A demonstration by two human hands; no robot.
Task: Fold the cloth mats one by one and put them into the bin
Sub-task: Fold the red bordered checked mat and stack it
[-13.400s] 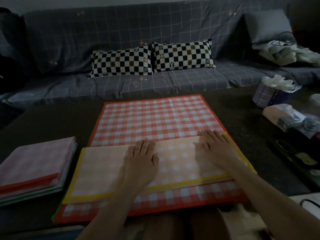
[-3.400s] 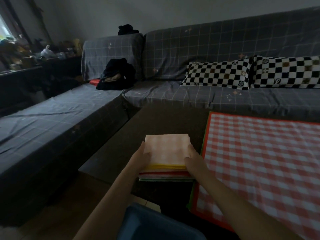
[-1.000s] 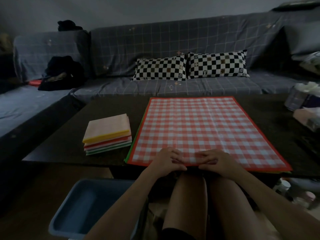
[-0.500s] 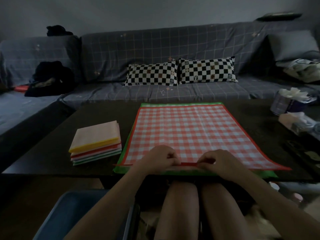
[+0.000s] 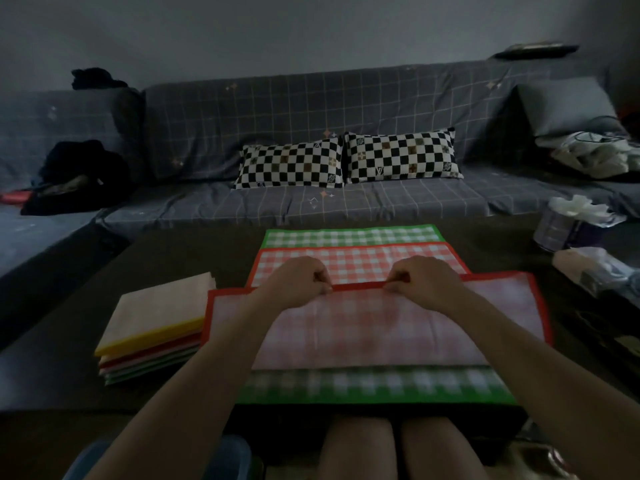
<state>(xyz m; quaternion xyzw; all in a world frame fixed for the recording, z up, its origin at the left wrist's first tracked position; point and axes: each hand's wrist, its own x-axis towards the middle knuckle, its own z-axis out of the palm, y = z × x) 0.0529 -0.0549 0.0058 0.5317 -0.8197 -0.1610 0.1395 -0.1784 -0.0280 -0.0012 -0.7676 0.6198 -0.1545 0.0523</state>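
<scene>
A red checked cloth mat with a red border lies on the dark table, its near half lifted and turned over so the pale underside faces up. My left hand and my right hand each pinch its red near edge, held above the mat's far half. Under it lies a green checked mat, showing at the near and far sides. A stack of folded mats, yellow-edged on top, sits to the left. The blue bin shows dimly at the bottom left, below the table edge.
A tissue box and wrapped packets stand on the table's right side. Beyond the table runs a grey checked sofa with two black-and-white pillows. Dark clothes lie on the left sofa section. My knees are under the near table edge.
Both hands have lifted the red mat's near edge and carried it away from me, over its far half. More of the green mat underneath now shows.
</scene>
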